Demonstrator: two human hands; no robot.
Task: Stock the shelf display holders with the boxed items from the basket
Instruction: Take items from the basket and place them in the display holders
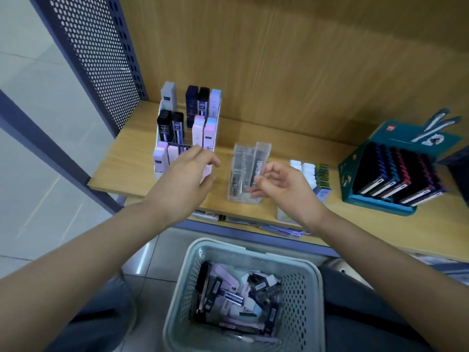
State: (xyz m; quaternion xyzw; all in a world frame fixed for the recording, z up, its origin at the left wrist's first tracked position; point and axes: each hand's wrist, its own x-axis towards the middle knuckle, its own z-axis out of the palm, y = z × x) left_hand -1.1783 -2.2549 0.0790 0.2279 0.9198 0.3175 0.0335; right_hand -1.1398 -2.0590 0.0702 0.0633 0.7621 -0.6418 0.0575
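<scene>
Head cam, slim clear box (261, 161), dark insert, in right hand (285, 188)

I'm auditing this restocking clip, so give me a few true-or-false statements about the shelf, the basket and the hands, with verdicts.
1. The basket holds many boxed items. True.
2. The left hand grips a black box. False: it holds nothing visible and is above the front row of the white tiered holder.
3. The right hand pinches a slim dark box at the clear holder. True.
4. The teal display carton stands left of the white tiered holder. False: it is at the right end of the shelf.
</scene>
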